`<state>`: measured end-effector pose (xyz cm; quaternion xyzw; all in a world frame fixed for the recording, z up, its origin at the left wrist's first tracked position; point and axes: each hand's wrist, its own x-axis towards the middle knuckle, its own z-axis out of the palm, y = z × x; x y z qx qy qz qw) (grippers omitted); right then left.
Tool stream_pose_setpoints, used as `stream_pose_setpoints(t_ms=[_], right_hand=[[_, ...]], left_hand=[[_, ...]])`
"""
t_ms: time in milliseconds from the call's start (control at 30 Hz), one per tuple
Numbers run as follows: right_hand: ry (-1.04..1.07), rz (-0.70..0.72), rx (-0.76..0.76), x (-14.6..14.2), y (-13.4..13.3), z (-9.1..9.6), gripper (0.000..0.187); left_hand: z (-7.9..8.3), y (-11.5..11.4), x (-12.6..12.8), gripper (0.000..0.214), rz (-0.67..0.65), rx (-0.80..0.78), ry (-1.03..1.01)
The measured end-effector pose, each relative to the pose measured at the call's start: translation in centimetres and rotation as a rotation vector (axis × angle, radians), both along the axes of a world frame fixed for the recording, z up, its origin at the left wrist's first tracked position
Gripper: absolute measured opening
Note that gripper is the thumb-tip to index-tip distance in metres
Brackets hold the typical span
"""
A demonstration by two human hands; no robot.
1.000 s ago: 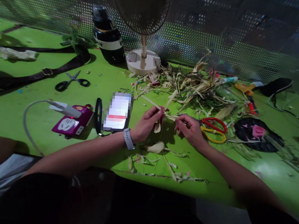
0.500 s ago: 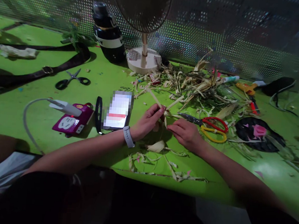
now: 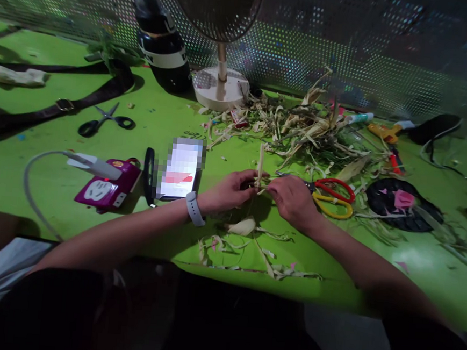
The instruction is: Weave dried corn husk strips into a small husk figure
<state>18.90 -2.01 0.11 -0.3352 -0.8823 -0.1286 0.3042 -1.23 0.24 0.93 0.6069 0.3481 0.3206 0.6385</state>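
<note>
Green counter [image 3: 153, 115] before a dark perforated panel [image 3: 299, 56]. At far left, a strap [image 3: 117, 84] with a buckle [image 3: 65, 105]; to its right, black scissors [image 3: 106, 116], blades parted and pointing away. Nearer the person, a purple block [image 3: 126, 177] carries a white plug [image 3: 97, 166]. A bottle [image 3: 165, 45] stands at the rear; a phone [image 3: 181, 165] lies just left of the hands, with a fan [image 3: 222, 70] behind it.

Centre: the left hand [image 3: 230, 192], a band [image 3: 194, 208] at its wrist, is narrow, thumb and fingers pinching the husk [image 3: 261, 163]. The husk is held above the counter between the hands; its long axis points away from the person, and a shorter part runs crosswise. The right hand [image 3: 294, 201] is curled, fingertips closed on the crosswise part, the contact partly hidden. Scraps [image 3: 242, 226] lie nearer the person, a dry pile [image 3: 302, 126] beyond.

Right: red-and-yellow scissors [image 3: 317, 187], their blades pointing left; a glue gun [image 3: 384, 133]; a black pad [image 3: 380, 205] bearing a pink scrap [image 3: 404, 201].
</note>
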Motion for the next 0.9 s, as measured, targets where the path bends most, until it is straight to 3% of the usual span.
stream_pose_setpoints(t_ms=[167,300,500,667,900], right_hand=[[0.14,-0.023,-0.218,-0.2,-0.2,-0.1,0.016],[0.291,-0.057,-0.52,-0.4,-0.6,0.4,0.018],[0.521,-0.054,-0.824,-1.0,-1.2,0.3,0.021],[0.645,-0.036,-0.914,-1.0,-1.2,-0.3,0.025],[0.819,-0.006,-1.025,-1.2,-0.9,-0.7,0.028]], left_hand=[[0.4,0.3,-0.1,0.03,0.117,-0.06,-0.055],[0.5,0.2,-0.2,0.024,0.072,-0.156,-0.095],[0.1,-0.1,-0.1,0.021,0.046,-0.258,-0.243],[-0.2,-0.1,0.1,0.029,-0.01,-0.202,-0.239],[-0.8,0.2,0.2,0.035,0.033,-0.242,-0.303]])
